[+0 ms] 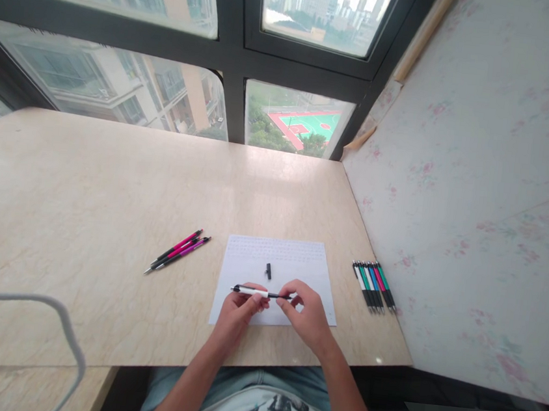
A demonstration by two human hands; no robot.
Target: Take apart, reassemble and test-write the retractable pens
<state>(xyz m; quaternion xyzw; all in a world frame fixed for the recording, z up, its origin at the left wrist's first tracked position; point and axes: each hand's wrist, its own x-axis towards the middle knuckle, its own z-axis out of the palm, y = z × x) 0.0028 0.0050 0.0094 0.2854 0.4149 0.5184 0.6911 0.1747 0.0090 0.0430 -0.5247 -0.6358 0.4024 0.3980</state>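
Note:
My left hand [240,308] is closed around the white barrel of a ballpoint pen [252,291], held level above the paper with its black clicker end to the left. A thin dark ink refill [273,295] juts from the barrel's right end. The fingertips of my right hand [304,305] pinch the refill's far end, partly hiding it. Just beyond the hands, a small black pen grip [268,271] and a tiny dark bit beside it lie on the sheet of paper [279,250], which bears lines of faint writing near its top.
Three pink and purple pens [179,252] lie together on the left of the marble-patterned countertop [109,188]. Several coloured pens [374,286] form a row at the right by the papered wall [490,208]. A grey cable [66,324] curves at the lower left.

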